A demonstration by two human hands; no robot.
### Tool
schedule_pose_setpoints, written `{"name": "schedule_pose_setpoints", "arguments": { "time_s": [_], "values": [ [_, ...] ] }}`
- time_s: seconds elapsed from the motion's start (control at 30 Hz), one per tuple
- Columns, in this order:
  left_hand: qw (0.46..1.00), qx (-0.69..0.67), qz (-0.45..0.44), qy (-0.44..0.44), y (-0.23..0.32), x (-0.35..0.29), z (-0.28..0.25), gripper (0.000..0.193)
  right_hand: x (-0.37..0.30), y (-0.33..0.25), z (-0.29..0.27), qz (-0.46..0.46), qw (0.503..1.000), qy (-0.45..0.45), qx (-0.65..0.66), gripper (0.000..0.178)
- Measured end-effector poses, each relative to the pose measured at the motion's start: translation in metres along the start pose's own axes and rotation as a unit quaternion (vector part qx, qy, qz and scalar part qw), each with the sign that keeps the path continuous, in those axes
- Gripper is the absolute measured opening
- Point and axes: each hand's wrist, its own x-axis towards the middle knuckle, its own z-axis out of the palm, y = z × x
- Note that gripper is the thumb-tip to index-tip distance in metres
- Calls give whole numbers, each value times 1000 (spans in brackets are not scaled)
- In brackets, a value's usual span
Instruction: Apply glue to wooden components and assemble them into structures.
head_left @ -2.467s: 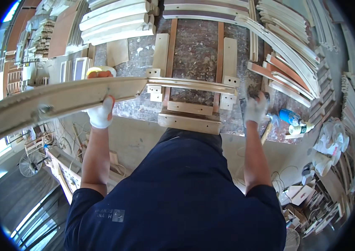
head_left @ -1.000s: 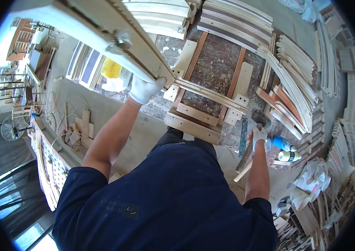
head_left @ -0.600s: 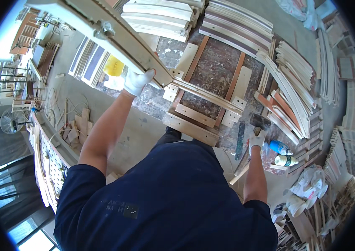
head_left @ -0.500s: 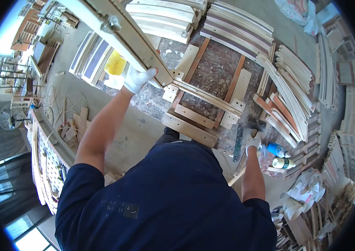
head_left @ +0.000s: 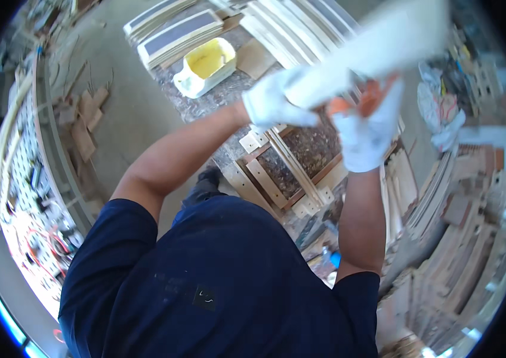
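Observation:
My left hand (head_left: 277, 102), in a white glove, grips the lower end of a long pale wooden board (head_left: 378, 53). The board is raised above the bench and slants up to the right, blurred by motion. Close beside it, my right hand (head_left: 365, 140), also gloved, is lifted with its fingers curled. Orange-coloured blurs show at those fingers; what they hold, I cannot make out. Below both hands lies a wooden frame (head_left: 292, 158) with a narrow rail across it and drilled end blocks, on the stained bench (head_left: 193, 108).
A cut-open white jug (head_left: 205, 67) with yellow inside stands at the bench's left. Stacked boards (head_left: 178, 36) lie behind it, more slats (head_left: 286, 33) at the far side. A pegboard with tools (head_left: 32, 185) is at left, timber piles (head_left: 462, 238) at right.
The board has swung from the upper left to the right, with my left hand still on it. My right hand has risen from the bench's right side to beside the board. The view has turned.

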Motion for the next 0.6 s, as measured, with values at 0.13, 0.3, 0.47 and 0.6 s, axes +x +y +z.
{"name": "schedule_pose_setpoints", "arguments": {
  "time_s": [0.13,0.3,0.47,0.6],
  "values": [
    [994,0,83,70,-42,-19,5,88,36,17,8,7,999,-10,35,76],
    [980,40,114,159,-82,-31,6,79,37,16,3,36,984,-120,125,69],
    [987,36,86,129,-94,-28,-6,71,37,0,17,47,993,-82,-67,77],
    [985,21,97,142,-97,-22,-8,65,42,5,10,45,994,-73,-71,80]
  ]
}}
